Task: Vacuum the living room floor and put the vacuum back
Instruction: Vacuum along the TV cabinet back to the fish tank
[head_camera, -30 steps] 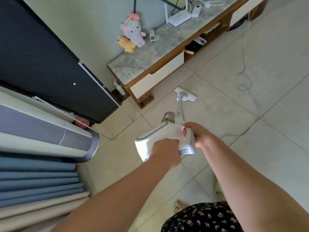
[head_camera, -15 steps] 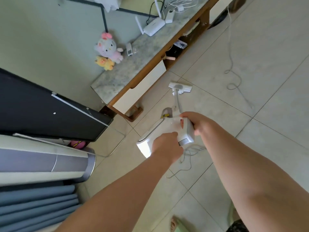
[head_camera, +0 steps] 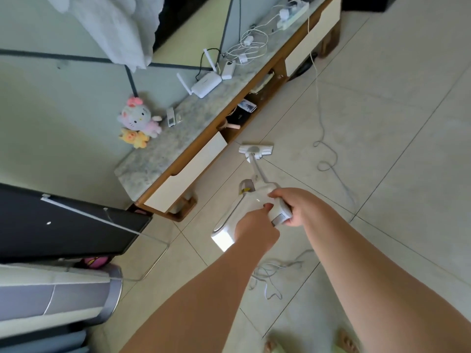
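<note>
I hold a white stick vacuum (head_camera: 248, 203) out in front of me over the beige tiled floor (head_camera: 382, 123). My left hand (head_camera: 254, 229) grips the rear of its body from the left. My right hand (head_camera: 293, 206) wraps round the handle on the right side. The wand runs forward and down to the white floor head (head_camera: 255, 149), which rests on the tiles just beside the TV cabinet's white drawer (head_camera: 188, 171). The vacuum's white power cord (head_camera: 323, 138) trails over the floor and loops in a tangle (head_camera: 270, 273) under my arms.
The low wooden cabinet with a marble top (head_camera: 163, 154) runs along the wall, carrying plush toys (head_camera: 139, 122), a router (head_camera: 205, 84) and a power strip (head_camera: 291, 14). A black panel (head_camera: 63, 225) and a tall grey tower unit (head_camera: 56, 296) stand at the left. Open tiles lie to the right.
The view has swung right and forward along the cabinet. The floor head has moved from near the cabinet's leg to beside its drawer. Both hands keep their grip.
</note>
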Demonstrator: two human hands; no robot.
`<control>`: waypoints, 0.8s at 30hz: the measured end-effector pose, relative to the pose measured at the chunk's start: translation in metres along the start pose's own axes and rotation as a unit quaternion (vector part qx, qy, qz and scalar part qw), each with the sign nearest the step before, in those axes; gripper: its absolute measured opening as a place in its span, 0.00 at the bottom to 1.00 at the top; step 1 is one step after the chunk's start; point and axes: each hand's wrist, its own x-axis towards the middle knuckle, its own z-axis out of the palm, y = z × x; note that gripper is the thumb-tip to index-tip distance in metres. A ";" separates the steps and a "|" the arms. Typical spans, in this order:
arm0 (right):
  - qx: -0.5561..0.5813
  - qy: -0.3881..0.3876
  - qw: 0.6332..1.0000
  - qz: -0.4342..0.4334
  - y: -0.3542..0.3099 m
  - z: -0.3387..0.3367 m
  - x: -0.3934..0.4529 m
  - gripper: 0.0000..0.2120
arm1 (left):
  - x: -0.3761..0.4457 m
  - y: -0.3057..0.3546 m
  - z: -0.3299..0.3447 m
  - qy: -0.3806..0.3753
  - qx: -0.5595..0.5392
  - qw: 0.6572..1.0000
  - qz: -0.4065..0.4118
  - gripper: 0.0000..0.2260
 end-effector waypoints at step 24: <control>-0.063 0.007 0.998 -0.014 -0.184 -0.033 0.118 0.02 | 0.198 0.061 -0.042 0.002 0.067 0.997 0.046 0.16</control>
